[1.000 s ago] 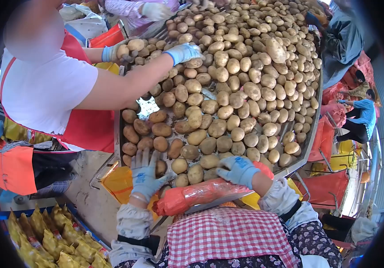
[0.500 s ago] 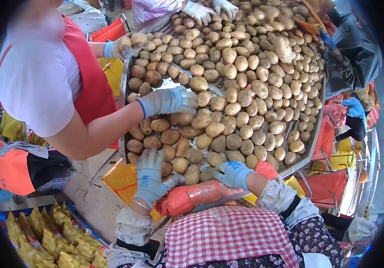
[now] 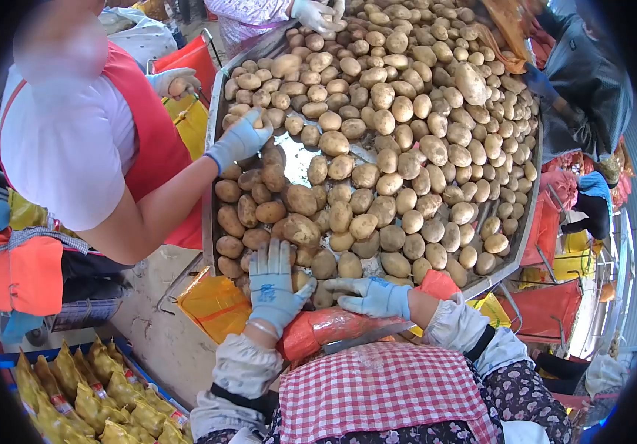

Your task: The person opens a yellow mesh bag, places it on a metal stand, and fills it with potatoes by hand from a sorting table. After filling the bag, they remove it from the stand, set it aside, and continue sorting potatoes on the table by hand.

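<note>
Potatoes (image 3: pixel 400 166) cover a metal-edged sorting table (image 3: pixel 514 259). At its near edge my left hand (image 3: pixel 275 287), in a pale blue glove, lies with fingers spread, its fingertips at the nearest potatoes. To its right my right hand (image 3: pixel 374 297), gloved too, points leftward with fingers stretched out beside the potatoes. Neither hand grips anything that I can see. A red plastic-wrapped roll (image 3: pixel 333 325) lies along the near edge under my wrists, in front of a red checkered apron (image 3: pixel 385 392).
On the left a co-worker in a red apron (image 3: pixel 144 126) reaches over the table. Other people's gloved hands (image 3: pixel 318 16) are at the far edge. A crate of yellow bags (image 3: pixel 96 392) stands at lower left, a yellow bag (image 3: pixel 211 305) by the left corner, red bags (image 3: pixel 548 307) at right.
My left hand has shifted slightly right with its fingers pointing up; my right hand has moved left. The co-worker's nearer hand has drawn back up and left, and the potatoes there have shifted.
</note>
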{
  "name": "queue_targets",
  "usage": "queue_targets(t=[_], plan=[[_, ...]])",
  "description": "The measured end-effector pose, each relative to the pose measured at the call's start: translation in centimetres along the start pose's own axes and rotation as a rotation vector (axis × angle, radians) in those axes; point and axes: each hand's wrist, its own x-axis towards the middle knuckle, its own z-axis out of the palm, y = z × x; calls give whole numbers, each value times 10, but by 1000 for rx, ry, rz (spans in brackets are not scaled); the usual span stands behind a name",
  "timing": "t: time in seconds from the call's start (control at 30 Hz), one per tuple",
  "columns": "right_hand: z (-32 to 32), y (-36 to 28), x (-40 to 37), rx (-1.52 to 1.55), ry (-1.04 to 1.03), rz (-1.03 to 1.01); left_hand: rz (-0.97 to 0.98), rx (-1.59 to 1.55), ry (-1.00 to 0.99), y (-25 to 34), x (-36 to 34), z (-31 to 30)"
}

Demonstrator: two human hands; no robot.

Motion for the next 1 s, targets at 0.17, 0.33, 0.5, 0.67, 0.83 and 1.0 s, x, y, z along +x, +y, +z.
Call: queue_targets(t=[0.17,0.33,0.5,0.67,0.83,1.0], plan=[[-33,-10,-15,25,233,-85,35,120,-84,-14,0,-15],[-31,4,-23,218,538,9,109,-152,177,-3,57,-12],[-36,9,-29,619,421,-32,116,-367,231,-3,78,12],[-48,-17,-11,1051,292,-97,256,-845,164,62,61,-6],[-51,-7,-17,1371,247,-339,-21,-1346,61,79,58,-16],[-33,-14,-14,1258,379,-340,295,-768,132,81,62,-20]])
